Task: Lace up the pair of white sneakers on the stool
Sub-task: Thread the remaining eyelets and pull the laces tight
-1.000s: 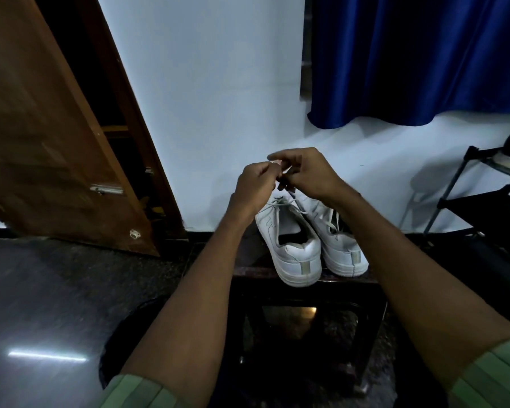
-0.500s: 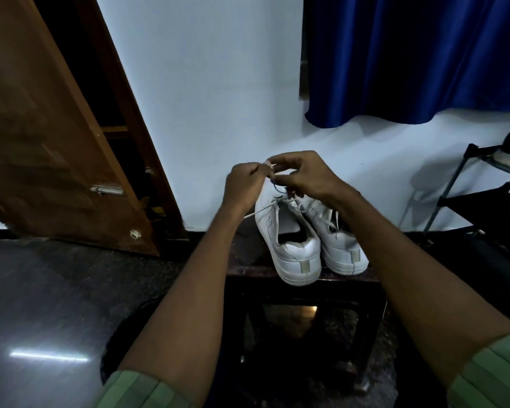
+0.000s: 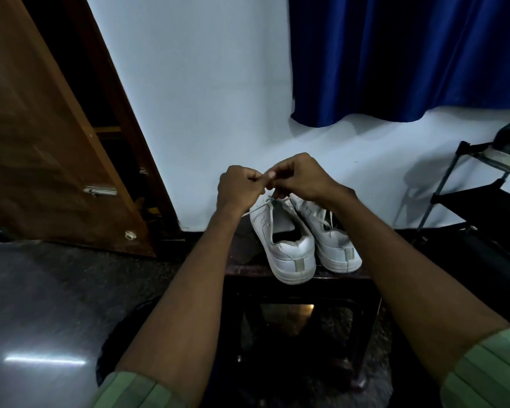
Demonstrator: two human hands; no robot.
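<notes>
The left hand (image 3: 238, 188) and right hand (image 3: 299, 178) meet fingertip to fingertip, each pinching a white lace (image 3: 266, 203) above the left sneaker (image 3: 286, 245). Both sneakers sit side by side on a dark stool (image 3: 301, 278) by the wall.

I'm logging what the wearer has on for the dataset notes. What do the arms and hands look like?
Both forearms are bare up to pale green sleeves with stitched bands, the left sleeve and right sleeve pushed up near the elbows. The left hand and right hand are bare: no gloves, watch or rings visible.
</notes>
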